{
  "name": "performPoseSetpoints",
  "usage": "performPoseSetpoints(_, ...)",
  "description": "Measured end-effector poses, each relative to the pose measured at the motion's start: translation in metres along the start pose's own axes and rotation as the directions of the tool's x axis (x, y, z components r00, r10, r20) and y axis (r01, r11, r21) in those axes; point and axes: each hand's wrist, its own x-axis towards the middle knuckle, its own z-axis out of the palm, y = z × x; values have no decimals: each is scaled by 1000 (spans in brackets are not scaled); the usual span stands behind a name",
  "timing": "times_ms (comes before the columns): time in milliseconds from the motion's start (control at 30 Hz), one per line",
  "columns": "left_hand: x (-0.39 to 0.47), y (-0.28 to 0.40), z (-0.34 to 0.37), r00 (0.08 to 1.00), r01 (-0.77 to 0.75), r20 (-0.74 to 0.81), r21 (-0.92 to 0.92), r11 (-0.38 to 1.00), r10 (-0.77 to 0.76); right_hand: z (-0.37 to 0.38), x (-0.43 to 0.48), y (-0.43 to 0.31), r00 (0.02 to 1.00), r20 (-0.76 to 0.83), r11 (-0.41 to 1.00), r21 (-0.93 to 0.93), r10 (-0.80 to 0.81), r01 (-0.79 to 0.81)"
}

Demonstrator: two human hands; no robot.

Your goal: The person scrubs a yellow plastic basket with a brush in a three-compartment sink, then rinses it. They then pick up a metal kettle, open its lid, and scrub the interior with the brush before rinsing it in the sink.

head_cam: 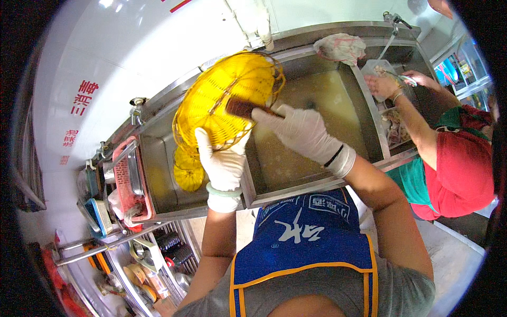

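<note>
My gloved left hand point(223, 160) grips the lower rim of a yellow woven basket point(233, 85), which is tilted up over the divider between two sink basins. In my gloved right hand point(303, 128) is a brush with a brown back point(242, 108), held against or just over the weave; its bristles are hidden. Cloudy water fills the middle sink basin point(313, 150) below my hands. Smaller yellow woven baskets point(189, 174) lie in the left basin, partly behind the held basket.
A pink plastic basket point(128, 178) stands at the sink's left end. A wet cloth or bag point(341, 48) rests on the far rim. At the right basin, a co-worker's hands point(382, 85) hold scissors and a clear container under a running tap point(392, 20). Metal shelves hold kitchenware at lower left.
</note>
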Motion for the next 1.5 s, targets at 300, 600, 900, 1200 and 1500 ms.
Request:
performPoseSetpoints(300,-3,4,1,986,-162,32,413,896,163,1,16,41,895,-381,727,679,230,102)
performPoseSetpoints(600,-2,6,6,987,-155,9,316,936,161,-25,-6,35,928,289,-590,801,234,-101)
performPoseSetpoints(900,-5,5,8,993,-114,22,220,969,112,-14,-3,37,924,332,-770,635,191,-68)
performPoseSetpoints(1200,-4,10,2,997,-72,-26,166,984,77,-2,-2,36,918,369,-845,528,145,-79)
performPoseSetpoints(1500,-2,7,0,994,-105,2,220,970,107,-13,-13,26,960,276,-831,544,47,-115)
